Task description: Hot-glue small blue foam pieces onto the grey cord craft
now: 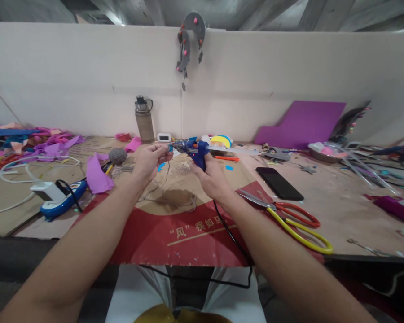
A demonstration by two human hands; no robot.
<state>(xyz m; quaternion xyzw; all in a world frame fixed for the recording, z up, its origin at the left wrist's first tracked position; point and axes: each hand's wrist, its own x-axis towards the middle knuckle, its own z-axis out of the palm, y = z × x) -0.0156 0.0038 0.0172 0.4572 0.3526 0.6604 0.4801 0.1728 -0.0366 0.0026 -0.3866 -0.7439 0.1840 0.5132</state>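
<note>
My right hand (pixel 212 178) is closed round the handle of a blue hot glue gun (pixel 194 149), whose nozzle points left toward my left hand. A clear glue stick sticks out of its back to the right, and its black cord (pixel 234 240) runs down past my wrist. My left hand (pixel 150 160) is pinched shut on a small piece I cannot make out, held right at the nozzle tip. Both hands hover over a red and tan cardboard sheet (pixel 185 233).
Scissors (pixel 287 216) with red and yellow handles and a black phone (pixel 278 183) lie to the right. A grey yarn ball (pixel 117 155), purple felt scraps (pixel 96 174), a bottle (pixel 144 119) and a white plug on a blue base (pixel 59 197) sit left. Purple foam (pixel 301 123) leans on the wall.
</note>
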